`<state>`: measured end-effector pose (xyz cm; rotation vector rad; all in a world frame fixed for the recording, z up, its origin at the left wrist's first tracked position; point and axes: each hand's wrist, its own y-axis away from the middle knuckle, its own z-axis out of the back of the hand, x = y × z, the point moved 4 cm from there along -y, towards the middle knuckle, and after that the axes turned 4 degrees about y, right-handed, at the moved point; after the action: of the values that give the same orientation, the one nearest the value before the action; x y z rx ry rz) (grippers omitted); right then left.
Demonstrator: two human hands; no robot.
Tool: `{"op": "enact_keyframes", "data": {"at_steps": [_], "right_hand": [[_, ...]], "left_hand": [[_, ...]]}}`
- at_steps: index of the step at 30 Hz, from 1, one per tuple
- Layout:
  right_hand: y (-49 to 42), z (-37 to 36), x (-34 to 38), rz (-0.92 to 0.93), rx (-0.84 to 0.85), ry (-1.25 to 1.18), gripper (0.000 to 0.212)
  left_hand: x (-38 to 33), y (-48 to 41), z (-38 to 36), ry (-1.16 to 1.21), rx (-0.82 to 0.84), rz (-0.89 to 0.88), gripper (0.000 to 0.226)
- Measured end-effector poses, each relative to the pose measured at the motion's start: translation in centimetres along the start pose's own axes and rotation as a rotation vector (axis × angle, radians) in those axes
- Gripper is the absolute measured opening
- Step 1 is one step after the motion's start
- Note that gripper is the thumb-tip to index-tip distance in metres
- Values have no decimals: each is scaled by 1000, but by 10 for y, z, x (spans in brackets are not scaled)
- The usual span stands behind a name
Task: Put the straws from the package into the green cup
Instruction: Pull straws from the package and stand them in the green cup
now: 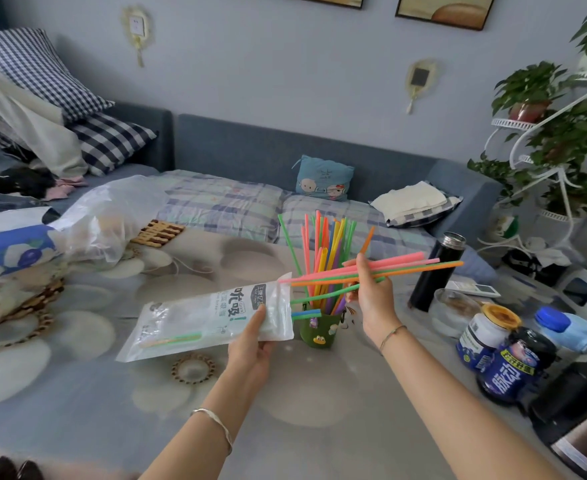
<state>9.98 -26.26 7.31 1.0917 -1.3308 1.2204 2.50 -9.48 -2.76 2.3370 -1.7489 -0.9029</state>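
straws [399, 266] pinched in right hand [371, 296] above green cup [319, 329].
left hand [254, 344] grips package [209, 320]; floral counter [319, 410], sofa [285, 150], blue wall behind.

Open counter [319, 403] across the lower middle of the frame. Upright straws [323, 251] crowding the green cup [319, 332] mouth at centre. Bottles [506, 362] and black flask [437, 271] blocking the right; plastic bag [105, 220] filling upper left.

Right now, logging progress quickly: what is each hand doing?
Left hand: closed on the straw package.
Right hand: closed on a bundle of straws, held across above the green cup.
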Motion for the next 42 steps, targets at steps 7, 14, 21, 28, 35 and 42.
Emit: {"op": "enact_keyframes", "data": {"at_steps": [7, 14, 21, 28, 35, 42], "right_hand": [[-9, 14, 13, 65, -30, 72, 38], [-35, 26, 48, 333, 61, 425, 51], [-52, 2, 24, 354, 208, 828, 51], [-71, -9, 5, 364, 181, 960, 32], [-80, -6, 9, 518, 23, 1029, 44], [-62, 0, -5, 487, 42, 1127, 44]], "left_hand": [[-18, -1, 15, -133, -154, -56, 44], [-20, 4, 23, -193, -254, -114, 47], [-11, -2, 21, -209, -220, -118, 37], [-15, -11, 25, -191, -196, -139, 33], [-15, -14, 25, -162, -156, -155, 36], [-19, -8, 26, -158, -159, -145, 28]]}}
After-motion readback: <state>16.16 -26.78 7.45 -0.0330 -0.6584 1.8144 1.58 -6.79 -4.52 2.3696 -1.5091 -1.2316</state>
